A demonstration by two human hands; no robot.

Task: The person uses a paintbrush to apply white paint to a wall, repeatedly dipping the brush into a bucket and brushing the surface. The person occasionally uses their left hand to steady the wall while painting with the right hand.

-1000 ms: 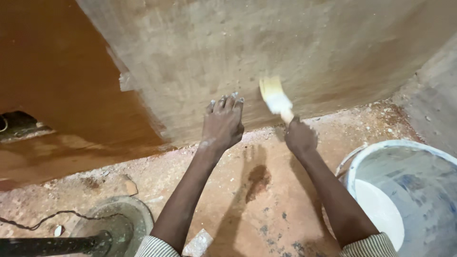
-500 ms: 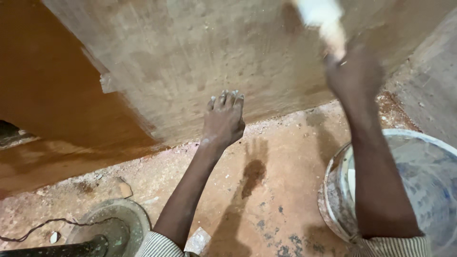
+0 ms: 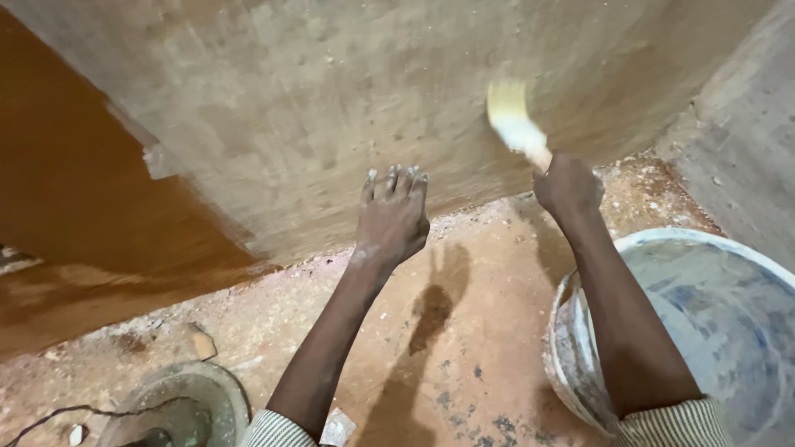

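Head view: the left hand (image 3: 392, 217) presses flat, fingers spread, against the wall (image 3: 331, 108), apparently for support, while the right hand (image 3: 568, 186), closed around a brush (image 3: 515, 122), holds its bristles on the wall. A bucket (image 3: 729, 314) stands under the right forearm, within easy dipping reach.

A rough, mottled tan plastered wall (image 3: 348, 108) fills the far part of the scene, its surface pitted and uneven. To the left, a smoother reddish-brown wall section (image 3: 74, 223) meets it along a stepped edge. At the far right stands a grey concrete surface (image 3: 745, 141). The dusty reddish earthen floor (image 3: 447, 331) runs along the base, strewn with pale crumbs of rubble and dark flecks. Warm light casts soft shadows onto the floor.
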